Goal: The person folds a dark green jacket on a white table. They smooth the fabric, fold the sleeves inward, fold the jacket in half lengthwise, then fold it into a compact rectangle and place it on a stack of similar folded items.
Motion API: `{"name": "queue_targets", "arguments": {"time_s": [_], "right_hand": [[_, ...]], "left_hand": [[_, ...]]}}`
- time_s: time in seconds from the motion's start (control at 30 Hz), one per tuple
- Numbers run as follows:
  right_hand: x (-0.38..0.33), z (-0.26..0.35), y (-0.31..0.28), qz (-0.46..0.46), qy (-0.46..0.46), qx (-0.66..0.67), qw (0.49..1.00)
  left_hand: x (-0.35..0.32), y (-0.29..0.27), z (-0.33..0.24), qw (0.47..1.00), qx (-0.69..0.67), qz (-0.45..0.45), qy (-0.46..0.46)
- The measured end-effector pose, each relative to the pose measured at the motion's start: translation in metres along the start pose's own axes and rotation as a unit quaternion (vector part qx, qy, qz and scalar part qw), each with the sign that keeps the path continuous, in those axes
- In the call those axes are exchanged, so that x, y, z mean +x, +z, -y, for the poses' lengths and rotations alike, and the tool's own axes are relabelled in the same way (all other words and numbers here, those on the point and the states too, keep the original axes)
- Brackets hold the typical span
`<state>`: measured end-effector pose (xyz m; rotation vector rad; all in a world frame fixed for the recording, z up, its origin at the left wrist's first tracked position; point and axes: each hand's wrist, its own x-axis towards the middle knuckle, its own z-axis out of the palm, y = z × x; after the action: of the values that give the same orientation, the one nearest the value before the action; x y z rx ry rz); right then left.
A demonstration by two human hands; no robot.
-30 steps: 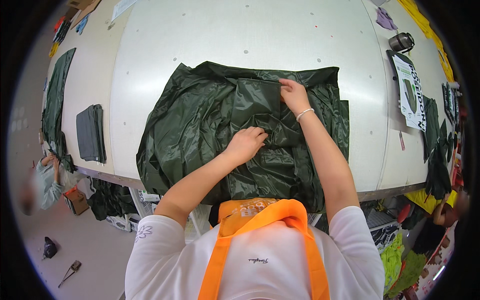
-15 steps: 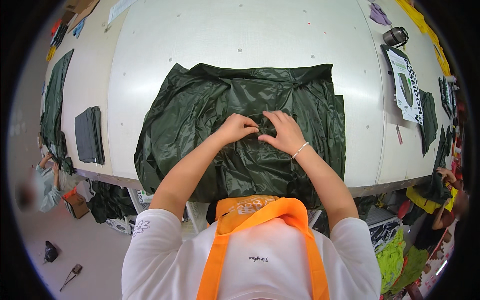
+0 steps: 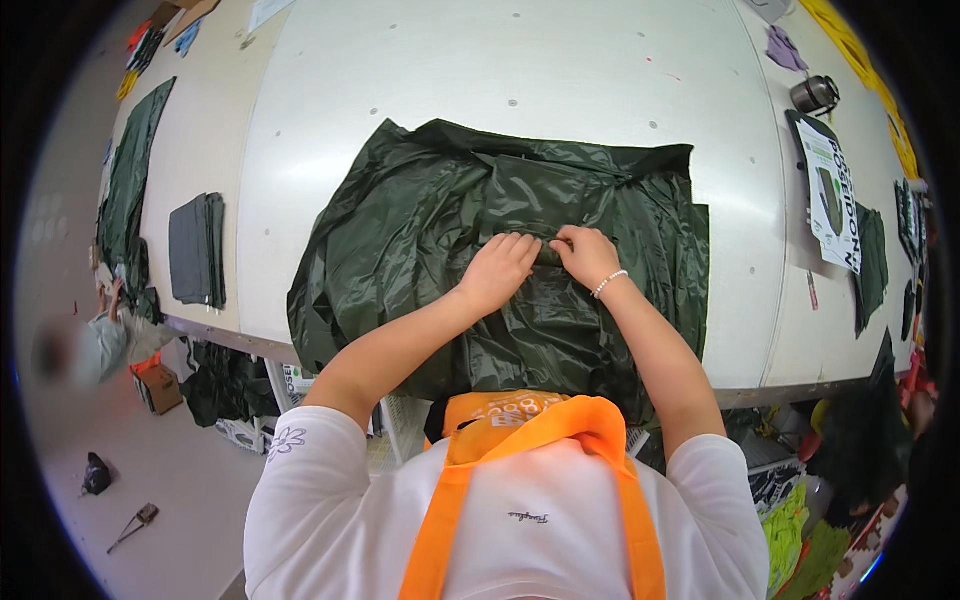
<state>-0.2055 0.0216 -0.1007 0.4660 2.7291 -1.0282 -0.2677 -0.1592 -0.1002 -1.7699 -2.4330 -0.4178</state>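
A shiny dark green waterproof garment lies spread and wrinkled on the table in front of me, its near edge reaching my body. My left hand is palm down over its middle, with bent fingers gripping the fabric along a crosswise fold. Close to its right, my right hand pinches the same fold between thumb and curled fingers. A narrow gap separates the two hands. Above them sits a smoother rectangular panel of the garment. The fingertips are partly hidden in the cloth.
Folded dark cloth lies at left, beside a long dark green piece that a co-worker's hand touches. At right are a metal flask, a printed sheet on dark green cloth, and a purple cloth.
My right hand has closed from spread fingers into a pinch on the fabric. My left hand has turned flatter, its fingers now on the fold. The whole view has shifted slightly.
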Motion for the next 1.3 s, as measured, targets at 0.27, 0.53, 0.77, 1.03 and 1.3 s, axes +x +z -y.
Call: {"name": "queue_targets", "arguments": {"time_s": [0.27, 0.53, 0.77, 1.03, 1.3], "right_hand": [[-0.017, 0.003, 0.011, -0.103, -0.174, -0.137, 0.97], [0.016, 0.007, -0.006, -0.029, -0.001, -0.018, 0.999], [0.011, 0.006, 0.005, -0.156, -0.168, -0.168, 0.959], [0.066, -0.004, -0.01, -0.22, -0.112, -0.113, 0.962], [0.047, -0.009, 0.001, -0.223, -0.151, -0.234, 0.934]], "left_hand": [[0.012, 0.029, 0.051, 0.937, -0.325, 0.047, -0.118], [0.018, 0.018, 0.029, 0.996, -0.082, -0.02, -0.034], [0.041, 0.026, 0.076, 0.941, -0.313, 0.05, -0.115], [0.058, 0.025, 0.052, 0.986, -0.126, -0.025, -0.103], [0.111, 0.011, 0.109, 0.912, -0.317, 0.071, -0.251]]}}
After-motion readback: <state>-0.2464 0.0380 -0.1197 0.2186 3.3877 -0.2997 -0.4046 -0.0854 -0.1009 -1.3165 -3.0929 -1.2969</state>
